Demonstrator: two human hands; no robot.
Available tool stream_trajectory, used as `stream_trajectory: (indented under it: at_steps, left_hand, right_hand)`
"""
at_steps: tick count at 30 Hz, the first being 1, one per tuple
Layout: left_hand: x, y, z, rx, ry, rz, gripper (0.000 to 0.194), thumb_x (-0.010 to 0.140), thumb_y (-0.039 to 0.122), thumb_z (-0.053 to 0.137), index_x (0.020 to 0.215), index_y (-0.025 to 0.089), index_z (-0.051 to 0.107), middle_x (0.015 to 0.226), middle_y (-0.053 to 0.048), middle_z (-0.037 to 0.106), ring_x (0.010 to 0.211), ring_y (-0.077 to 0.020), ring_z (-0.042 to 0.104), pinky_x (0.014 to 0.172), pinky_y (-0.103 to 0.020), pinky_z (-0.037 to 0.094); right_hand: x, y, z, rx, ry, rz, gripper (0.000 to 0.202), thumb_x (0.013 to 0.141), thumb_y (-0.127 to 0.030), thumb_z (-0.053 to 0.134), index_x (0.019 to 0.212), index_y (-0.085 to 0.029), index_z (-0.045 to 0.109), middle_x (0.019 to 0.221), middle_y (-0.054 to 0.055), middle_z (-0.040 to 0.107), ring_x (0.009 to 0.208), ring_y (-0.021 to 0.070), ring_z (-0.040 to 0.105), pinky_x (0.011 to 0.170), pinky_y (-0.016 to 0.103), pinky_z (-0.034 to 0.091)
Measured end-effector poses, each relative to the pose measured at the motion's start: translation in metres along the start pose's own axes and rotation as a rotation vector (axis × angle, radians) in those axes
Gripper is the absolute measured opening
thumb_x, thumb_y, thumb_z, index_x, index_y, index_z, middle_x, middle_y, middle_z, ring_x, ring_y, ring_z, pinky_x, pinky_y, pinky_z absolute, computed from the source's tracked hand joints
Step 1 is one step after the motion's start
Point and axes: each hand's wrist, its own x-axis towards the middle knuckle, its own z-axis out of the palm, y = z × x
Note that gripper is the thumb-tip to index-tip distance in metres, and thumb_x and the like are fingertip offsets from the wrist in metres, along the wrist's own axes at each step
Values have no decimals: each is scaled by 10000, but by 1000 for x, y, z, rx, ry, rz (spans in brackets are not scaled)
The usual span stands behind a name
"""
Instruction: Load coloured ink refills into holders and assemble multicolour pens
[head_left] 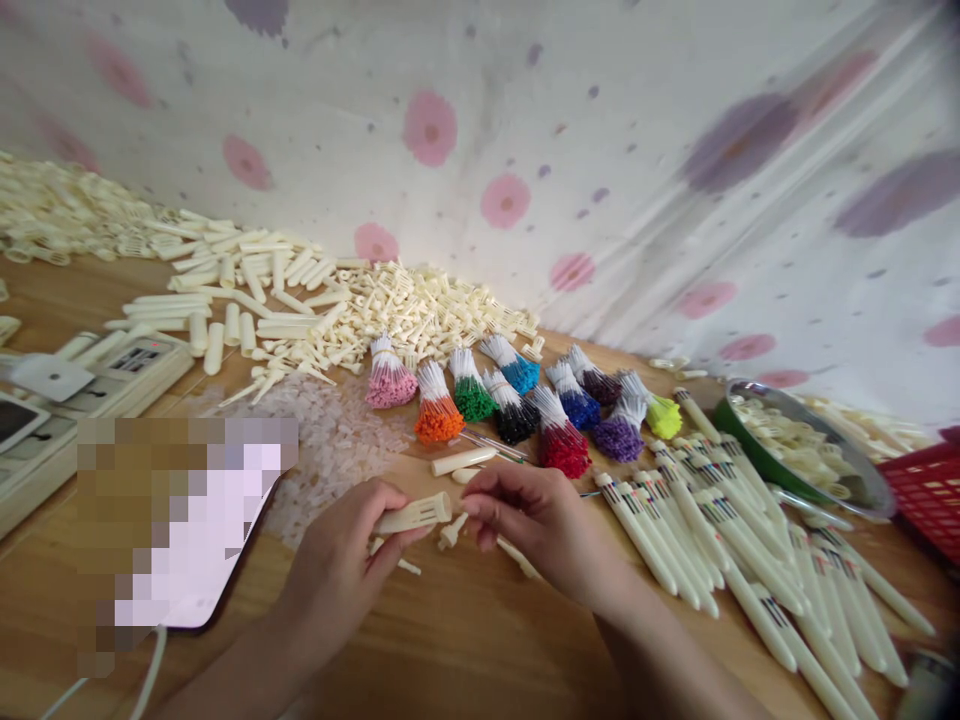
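Note:
Between the thumb and fingers of my left hand [337, 545] is a cream slotted pen barrel [420, 513], its open end facing right. My right hand [540, 515] is pinched close to that opening; whatever its fingertips hold is too small to make out. A small cream plastic plug [452, 532] shows just below, between the two hands. Behind them lie a smooth cream pen tube [461, 460] and a few thin refills [495, 442]. Farther back stand bundles of refills with coloured ends, among them red [564, 445], orange [439, 415] and green [472, 398].
Assembled multicolour pens [645, 540] lie in rows at right, near a green bowl [757, 455] of parts and a red basket [926, 490]. Clear little pieces [322, 440] and heaped cream parts [420, 310] spread at left and back. A phone [225, 560] and power strip [135, 375] lie left.

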Motion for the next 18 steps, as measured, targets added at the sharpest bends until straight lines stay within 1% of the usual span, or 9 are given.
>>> stream_trajectory:
  at_steps: [3, 6, 8, 12, 18]
  left_hand:
    - [0, -1, 0, 7, 17, 6, 81, 817, 293, 543, 794, 223, 508, 719, 14, 620, 648, -163, 604, 573, -255, 471]
    - [-1, -4, 0, 2, 41, 26, 82, 817, 296, 545, 803, 225, 507, 730, 10, 623, 667, -166, 611, 588, -258, 475]
    - [-1, -5, 0, -3, 54, 36, 80, 817, 297, 546, 814, 227, 507, 740, 11, 629, 674, -164, 613, 591, -256, 476]
    - [-2, -5, 0, -10, 84, 47, 82, 817, 303, 545, 819, 229, 508, 739, 12, 638, 660, -160, 613, 583, -253, 477]
    - [-1, -4, 1, -8, 112, 44, 91, 811, 313, 547, 829, 229, 518, 773, -1, 655, 698, -168, 628, 610, -261, 492]
  right_hand:
    - [2, 0, 3, 228, -84, 55, 348, 798, -472, 575, 811, -125, 590, 661, 22, 595, 564, 91, 575, 526, 199, 478]
    - [3, -1, 0, 317, -139, 68, 413, 809, -523, 527, 829, -117, 600, 738, 57, 617, 618, 109, 611, 507, 200, 499]
    - [4, -1, -3, 358, -158, 85, 412, 801, -521, 540, 863, -119, 606, 786, 67, 628, 641, 113, 623, 499, 194, 506]
    - [6, 1, -4, 383, -169, 108, 345, 784, -465, 593, 840, -125, 606, 805, 61, 632, 647, 102, 618, 497, 178, 503]
    - [4, 0, 0, 282, -128, 108, 348, 766, -478, 605, 823, -135, 600, 706, 23, 603, 593, 86, 571, 496, 178, 466]
